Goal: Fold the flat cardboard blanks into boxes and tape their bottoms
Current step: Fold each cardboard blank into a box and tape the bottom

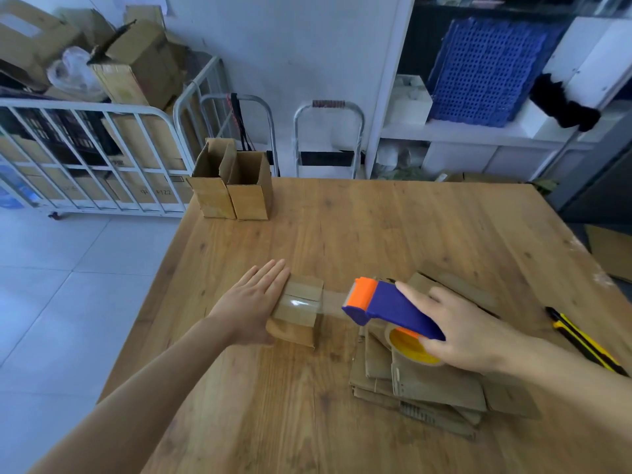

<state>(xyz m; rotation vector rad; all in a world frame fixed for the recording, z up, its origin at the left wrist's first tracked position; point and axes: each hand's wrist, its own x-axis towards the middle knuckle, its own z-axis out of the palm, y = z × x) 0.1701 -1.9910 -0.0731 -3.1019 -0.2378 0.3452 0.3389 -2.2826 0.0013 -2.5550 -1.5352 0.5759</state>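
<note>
Item: small box, taped flaps upward, on the surface at 9 o'clock from the tape dispenser. Probably light and thin-walled, so likely to skid or dent; best steadied by flat pressure. My left hand presses it with straight fingers. My right hand grips the tape dispenser.

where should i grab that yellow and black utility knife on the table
Take the utility knife at the middle of its handle, from above, fingers pinching across its narrow width. It lies flat and slanted on the table with both long sides free. Stay off the dark far tip, likely the blade end.
</note>
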